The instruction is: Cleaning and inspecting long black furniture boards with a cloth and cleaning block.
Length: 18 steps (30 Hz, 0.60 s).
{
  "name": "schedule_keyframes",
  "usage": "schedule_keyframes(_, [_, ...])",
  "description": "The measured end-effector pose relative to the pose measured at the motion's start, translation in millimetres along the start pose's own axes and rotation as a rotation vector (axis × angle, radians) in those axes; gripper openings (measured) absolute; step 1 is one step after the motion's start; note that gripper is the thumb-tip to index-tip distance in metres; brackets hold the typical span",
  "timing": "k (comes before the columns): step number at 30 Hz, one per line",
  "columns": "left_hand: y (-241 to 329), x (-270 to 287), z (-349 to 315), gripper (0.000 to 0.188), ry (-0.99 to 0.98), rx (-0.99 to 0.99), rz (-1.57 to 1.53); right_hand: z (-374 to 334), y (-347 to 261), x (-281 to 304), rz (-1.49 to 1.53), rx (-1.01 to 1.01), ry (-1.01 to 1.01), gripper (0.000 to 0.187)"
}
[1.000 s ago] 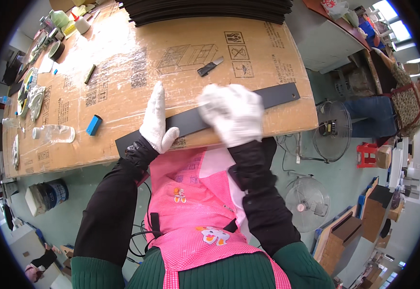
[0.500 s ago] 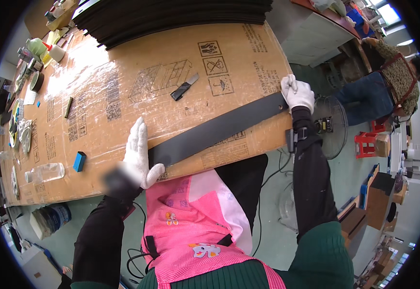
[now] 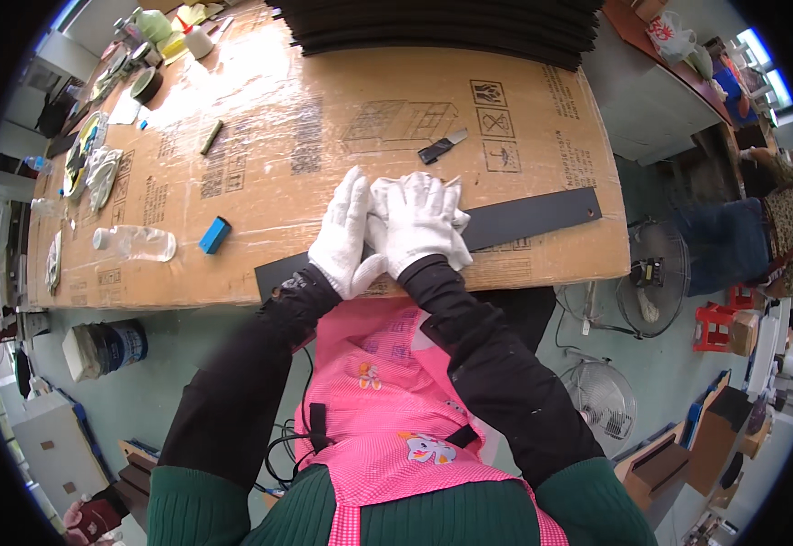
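Note:
A long dark grey strip (image 3: 528, 218) with a hole near its right end lies along the near edge of the cardboard-covered table. My left hand (image 3: 343, 238), in a white knitted glove, rests on the strip with fingers straight and thumb apart. Beside it, my gloved right hand (image 3: 417, 223) presses a bunched white cloth (image 3: 457, 205) down on the strip. Cloth folds show on both sides of this hand, while its underside is hidden. Beyond the hands lies a utility knife (image 3: 443, 146) with a dark wrapped handle.
A stack of black sheets (image 3: 442, 27) stands at the far edge. Leftward lie a blue block (image 3: 215, 235), a clear bottle (image 3: 141, 243), a short greenish stick (image 3: 212, 136) and a tape roll (image 3: 147, 85). A fan (image 3: 653, 273) and another person (image 3: 733, 237) are at right.
My right hand has come from the strip's right end to the middle, now with a white cloth under it. My left hand stays near the strip's left part. The view has shifted.

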<state>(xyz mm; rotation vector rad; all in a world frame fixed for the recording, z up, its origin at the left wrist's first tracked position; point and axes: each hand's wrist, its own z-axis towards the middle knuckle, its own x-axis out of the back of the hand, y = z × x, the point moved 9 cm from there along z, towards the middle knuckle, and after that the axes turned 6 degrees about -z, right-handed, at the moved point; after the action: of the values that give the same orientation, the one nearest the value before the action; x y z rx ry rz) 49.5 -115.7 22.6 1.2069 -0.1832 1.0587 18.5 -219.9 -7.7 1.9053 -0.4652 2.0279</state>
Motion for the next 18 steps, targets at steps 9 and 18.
schedule_keyframes(9, [-12, 142, -127, 0.09, 0.248, 0.04, 0.271, -1, 82, 35, 1.34, -0.271, 0.325, 0.026])
schedule_keyframes(18, [-56, 127, -171, 0.079, -0.141, 0.237, 0.592, -70, -152, 29, 0.221, 0.24, 0.16, 0.041])
